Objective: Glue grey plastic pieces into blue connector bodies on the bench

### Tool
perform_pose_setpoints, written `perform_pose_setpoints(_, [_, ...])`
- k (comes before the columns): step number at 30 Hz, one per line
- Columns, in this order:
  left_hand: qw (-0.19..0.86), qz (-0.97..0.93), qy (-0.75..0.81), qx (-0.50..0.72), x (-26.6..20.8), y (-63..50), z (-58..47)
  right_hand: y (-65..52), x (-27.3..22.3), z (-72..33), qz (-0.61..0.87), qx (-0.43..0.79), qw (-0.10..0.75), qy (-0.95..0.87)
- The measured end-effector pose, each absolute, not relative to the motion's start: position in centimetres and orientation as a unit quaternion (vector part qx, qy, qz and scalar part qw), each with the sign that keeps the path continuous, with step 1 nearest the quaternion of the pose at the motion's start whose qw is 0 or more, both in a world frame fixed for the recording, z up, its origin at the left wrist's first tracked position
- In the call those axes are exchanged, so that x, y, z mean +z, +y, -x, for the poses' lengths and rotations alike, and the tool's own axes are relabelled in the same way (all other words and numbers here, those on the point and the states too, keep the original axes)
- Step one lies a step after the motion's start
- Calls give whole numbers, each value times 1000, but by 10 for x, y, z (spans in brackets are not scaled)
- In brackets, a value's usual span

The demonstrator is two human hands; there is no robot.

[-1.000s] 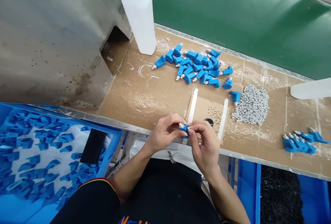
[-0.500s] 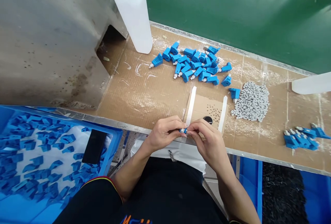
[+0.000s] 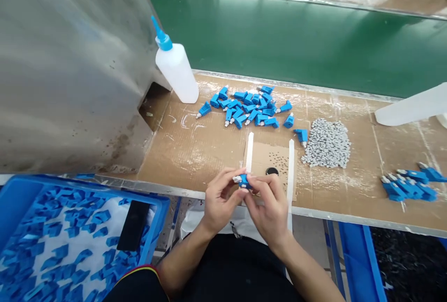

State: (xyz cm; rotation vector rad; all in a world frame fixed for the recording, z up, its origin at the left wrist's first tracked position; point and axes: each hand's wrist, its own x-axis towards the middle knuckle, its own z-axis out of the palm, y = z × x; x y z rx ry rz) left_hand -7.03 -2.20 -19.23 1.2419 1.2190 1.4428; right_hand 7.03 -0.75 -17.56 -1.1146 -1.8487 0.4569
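Note:
Between my two hands, just over the bench's front edge, is a small blue plastic part (image 3: 243, 181) with a pale grey tip pointing left. My left hand (image 3: 221, 196) pinches it from the left with thumb and fingers. From the right, the fingers of my right hand (image 3: 268, 199) close on the same part. Beneath and beyond the hands lies a cardboard pad (image 3: 260, 153) with white tape strips, tiny dark bits and a round black piece (image 3: 272, 171). Farther back is a pile of similar blue parts (image 3: 244, 106) with pale tips.
A heap of small grey pieces (image 3: 327, 144) lies right of the pad, with several blue parts (image 3: 408, 185) farther right. A white bottle (image 3: 178, 71) stands by the metal housing (image 3: 70, 69). Blue bins (image 3: 162, 209) flank me below; a black phone-like slab (image 3: 133, 225) rests in the left one.
The view has tilted up, showing more of the green belt. My hands have turned the blue part, so more of it and its pale tip now shows.

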Motion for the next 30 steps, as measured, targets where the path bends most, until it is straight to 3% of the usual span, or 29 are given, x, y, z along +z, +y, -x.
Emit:
perform_pose_setpoints(6, [401, -556, 507, 523, -173, -14, 66, -9, -173, -61, 489, 121, 472, -724])
perform_pose_setpoints(11, [461, -704, 377, 386, -162, 42, 59, -5, -179, -118, 553, 96, 455, -691])
perform_pose_setpoints(14, [322, -802, 400, 305, -155, 106, 39, 3, -193, -196, 647, 1, 414, -640])
perform_pose_setpoints(17, [156, -839, 502, 140, -148, 163, 1, 13, -210, -282, 715, -102, 368, -586])
perform_pose_setpoints(23, [123, -820, 554, 79, -147, 199, -55, 24, -210, -347, 724, -200, 320, -577])
perform_pose_setpoints(26, [122, -826, 546, 69, -151, 199, -54, 27, -203, -315, 680, -136, 330, -641])
perform_pose_setpoints(30, [120, -841, 524, 67, -150, 196, -42, 39, -203, -262, 563, 64, 307, -764])
